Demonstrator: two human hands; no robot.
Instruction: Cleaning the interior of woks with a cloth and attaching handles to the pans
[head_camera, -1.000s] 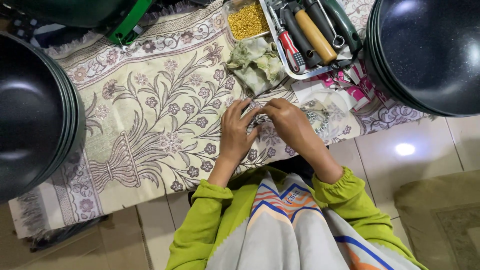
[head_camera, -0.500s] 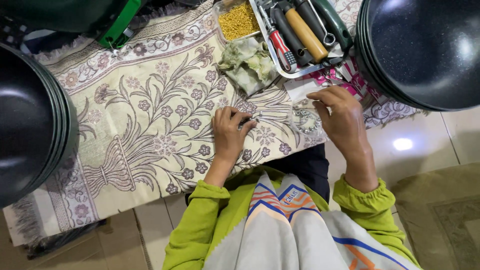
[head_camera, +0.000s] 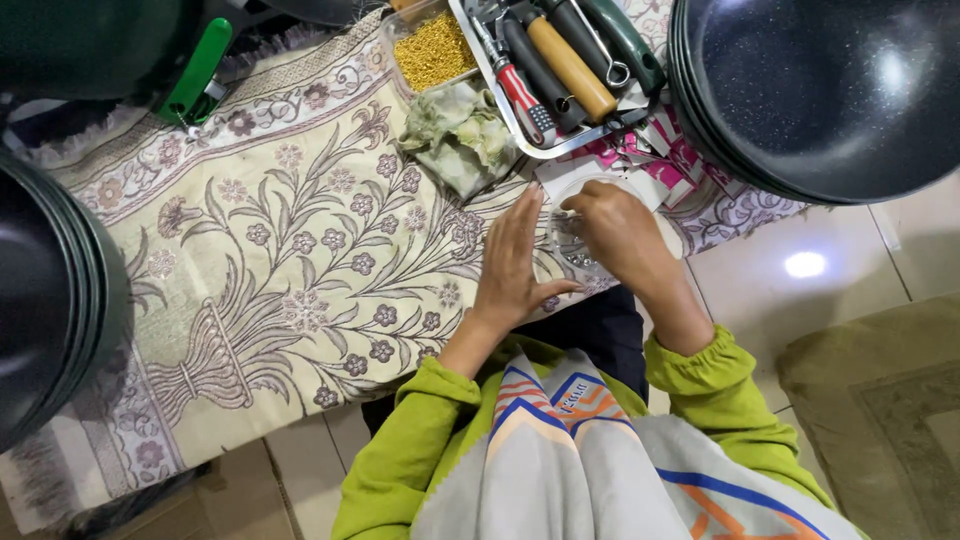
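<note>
the right hand (head_camera: 615, 235), back from the pink packets (head_camera: 660, 160), is pinching inside a clear round dish (head_camera: 580, 215); the left hand (head_camera: 515, 265) is lying flat, fingers together.

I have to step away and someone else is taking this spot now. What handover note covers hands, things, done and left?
Left hand: open, flat on the patterned cloth, beside a small clear dish.
Right hand: fingers curled over the dish; what they pinch is hidden.
Above: tool tray, tub of yellow bits, crumpled rag, pink packets.
Stacked dark pans on both sides.
Done and left: can't tell, as the dish's contents are hidden.
</note>
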